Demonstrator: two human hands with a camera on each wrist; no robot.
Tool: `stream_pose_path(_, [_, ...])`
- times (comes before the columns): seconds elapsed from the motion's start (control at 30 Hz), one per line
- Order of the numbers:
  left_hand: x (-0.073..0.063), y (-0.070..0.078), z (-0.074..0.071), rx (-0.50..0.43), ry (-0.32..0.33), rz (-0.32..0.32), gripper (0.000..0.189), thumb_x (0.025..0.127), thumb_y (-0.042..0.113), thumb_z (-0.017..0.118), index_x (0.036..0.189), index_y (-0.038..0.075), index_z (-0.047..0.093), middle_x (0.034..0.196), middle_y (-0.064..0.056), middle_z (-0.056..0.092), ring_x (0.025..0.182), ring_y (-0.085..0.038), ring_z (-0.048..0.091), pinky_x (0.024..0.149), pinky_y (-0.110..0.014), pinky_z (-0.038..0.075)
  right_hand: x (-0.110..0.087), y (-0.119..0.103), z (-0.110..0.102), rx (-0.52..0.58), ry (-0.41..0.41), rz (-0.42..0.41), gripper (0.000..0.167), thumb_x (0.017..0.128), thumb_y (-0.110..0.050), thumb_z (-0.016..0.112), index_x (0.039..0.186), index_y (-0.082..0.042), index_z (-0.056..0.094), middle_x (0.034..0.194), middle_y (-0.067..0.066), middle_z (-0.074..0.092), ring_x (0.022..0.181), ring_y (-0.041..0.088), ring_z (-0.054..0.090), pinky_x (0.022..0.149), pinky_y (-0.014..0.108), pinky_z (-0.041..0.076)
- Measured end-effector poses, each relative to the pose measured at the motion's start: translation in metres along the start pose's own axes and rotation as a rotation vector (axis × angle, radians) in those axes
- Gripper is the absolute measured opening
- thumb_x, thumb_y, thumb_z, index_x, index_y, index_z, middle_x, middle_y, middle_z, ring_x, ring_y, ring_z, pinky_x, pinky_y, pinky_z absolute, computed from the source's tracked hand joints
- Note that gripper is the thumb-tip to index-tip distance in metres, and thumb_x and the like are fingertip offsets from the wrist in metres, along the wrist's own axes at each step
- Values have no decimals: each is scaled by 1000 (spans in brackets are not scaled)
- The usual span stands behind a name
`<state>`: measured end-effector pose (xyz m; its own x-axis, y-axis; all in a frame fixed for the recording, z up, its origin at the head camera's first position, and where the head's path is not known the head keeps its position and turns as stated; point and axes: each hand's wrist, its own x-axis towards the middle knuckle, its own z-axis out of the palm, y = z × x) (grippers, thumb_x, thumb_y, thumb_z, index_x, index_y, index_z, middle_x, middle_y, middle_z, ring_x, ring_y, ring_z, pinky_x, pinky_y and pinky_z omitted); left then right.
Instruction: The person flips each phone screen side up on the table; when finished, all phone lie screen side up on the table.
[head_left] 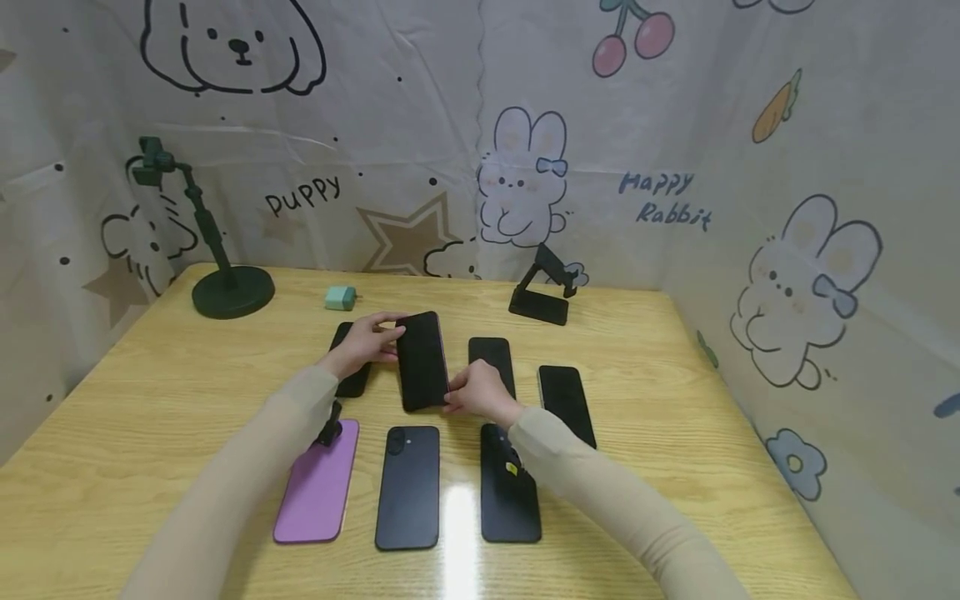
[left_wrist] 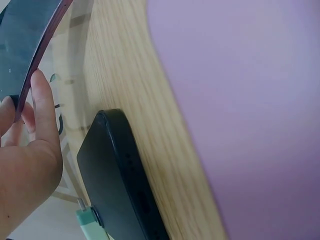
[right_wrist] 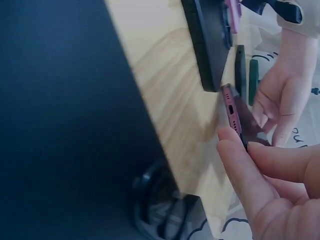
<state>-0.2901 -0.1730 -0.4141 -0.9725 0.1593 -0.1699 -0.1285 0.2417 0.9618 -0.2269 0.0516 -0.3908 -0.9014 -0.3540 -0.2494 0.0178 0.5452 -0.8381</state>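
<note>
Both hands hold a smartphone (head_left: 422,362) with a dark screen and a pinkish edge, tilted up off the table in the head view. My left hand (head_left: 363,346) pinches its upper left side, thumb on the screen. My right hand (head_left: 483,392) pinches its lower right corner. In the right wrist view, the phone's pink bottom edge (right_wrist: 231,110) shows its charging port beside my right fingertips (right_wrist: 229,135). Beneath my left hand lies a black phone (head_left: 354,385). Another black phone (head_left: 489,350) lies partly hidden behind my right hand.
In front lie a purple phone (head_left: 318,492), a dark blue-grey phone (head_left: 408,492) and a black phone (head_left: 510,504) with a yellow mark. One more phone (head_left: 567,404) lies at right. Behind stand a green stand (head_left: 232,292), a mint charger (head_left: 341,297) and a black phone holder (head_left: 540,306).
</note>
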Motion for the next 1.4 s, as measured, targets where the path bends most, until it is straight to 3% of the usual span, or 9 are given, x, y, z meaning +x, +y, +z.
stream_pose_path(0.23, [1,1,3,30,6,-32,45,102,13,44,141,-10,36,127,-27,51,74,-8,60,71,-23,56,6,7,4,28,-2,36,32,83,12,63,114,16,61,97,27,69,80,28,72,68,30,58])
stream_pose_path(0.47, [1,2,4,62,29,-33,47,102,14,45,143,-7,36,128,-26,51,75,-9,59,70,-22,56,4,7,5,-115,55,-9,32,73,2,78,103,9,70,101,23,70,76,22,72,67,29,58])
stream_pose_path(0.7, [4,1,10,98,57,-30,46,101,15,48,142,-6,40,126,-27,53,73,-9,60,68,-23,56,6,8,9,-222,98,-48,13,70,-2,82,79,3,75,74,11,72,58,11,62,53,23,51])
stream_pose_path(0.83, [5,-1,13,115,80,-47,46,101,16,48,142,-5,40,126,-26,54,72,-9,59,66,-22,56,7,10,12,-249,105,-46,10,69,-4,83,67,-1,74,63,6,70,52,10,61,49,22,47])
stream_pose_path(1.13, [5,0,18,144,74,-47,42,101,9,46,139,-9,42,122,-28,56,72,-9,58,65,-22,55,6,8,11,-290,83,-74,14,70,-2,82,61,-3,71,54,3,66,49,13,62,49,25,51])
stream_pose_path(1.3, [4,2,20,188,52,-60,42,100,4,45,139,-11,40,126,-30,55,77,-13,61,67,-22,56,4,6,10,-342,94,-95,15,69,-3,81,59,-4,69,48,-4,59,43,8,52,44,21,43])
stream_pose_path(1.4, [4,2,21,218,31,-56,43,99,1,47,139,-12,39,128,-31,54,89,-24,66,70,-24,56,3,5,10,-350,98,-87,19,70,-5,81,58,-4,68,45,-6,52,40,7,41,40,20,34])
